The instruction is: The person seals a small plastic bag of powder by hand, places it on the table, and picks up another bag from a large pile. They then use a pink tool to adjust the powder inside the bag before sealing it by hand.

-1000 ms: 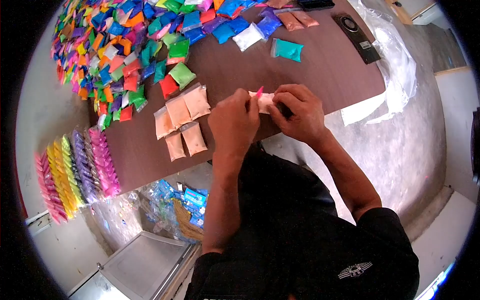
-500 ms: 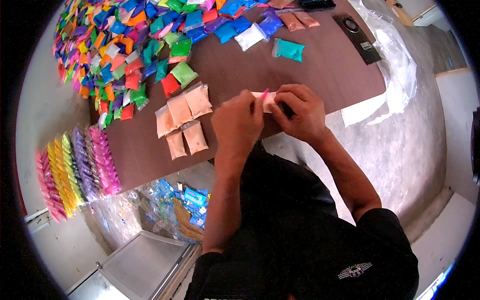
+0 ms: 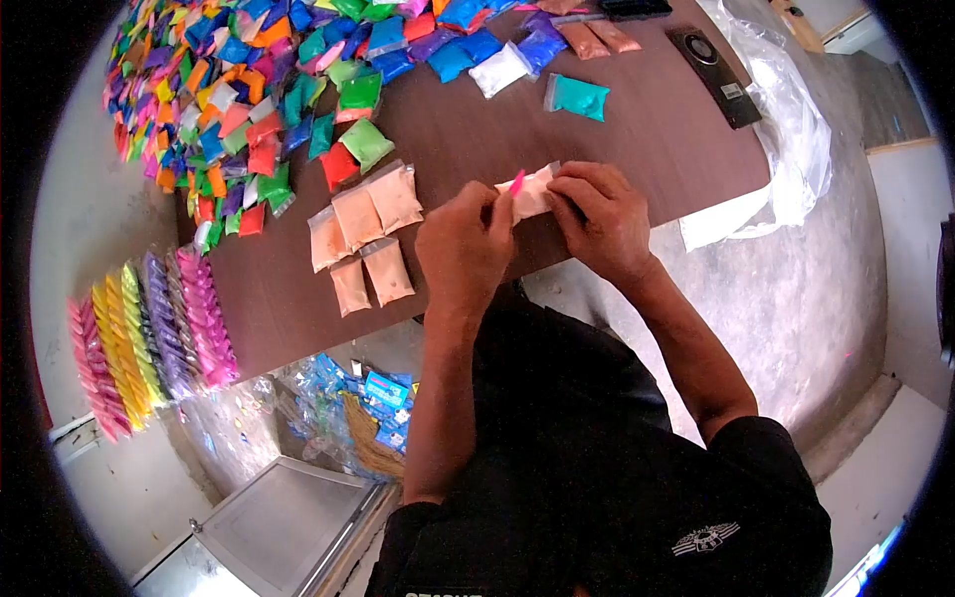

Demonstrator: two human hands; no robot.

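Between my two hands is a small clear packet of peach-coloured material (image 3: 533, 195), held just above the near edge of the brown table. My left hand (image 3: 461, 244) is closed in a pinch at its left end. A slim bright pink piece (image 3: 517, 183) sticks up by those fingertips; its lower part is hidden and I cannot make out what it is. My right hand (image 3: 605, 221) pinches the packet's right end between thumb and fingers. To the left of my left hand, several similar peach packets (image 3: 363, 216) lie grouped in two rows.
A big heap of multicoloured packets (image 3: 239, 99) covers the table's far left. Strips of coloured packets (image 3: 204, 308) hang over the left edge. A teal packet (image 3: 579, 98) lies beyond my hands, a black device (image 3: 711, 75) at right. Clear plastic sheeting (image 3: 786, 109) drapes the right edge.
My hands have parted slightly, and more of the peach packet shows between them. The right fingers have shifted on its end. The pink piece has moved slightly left.
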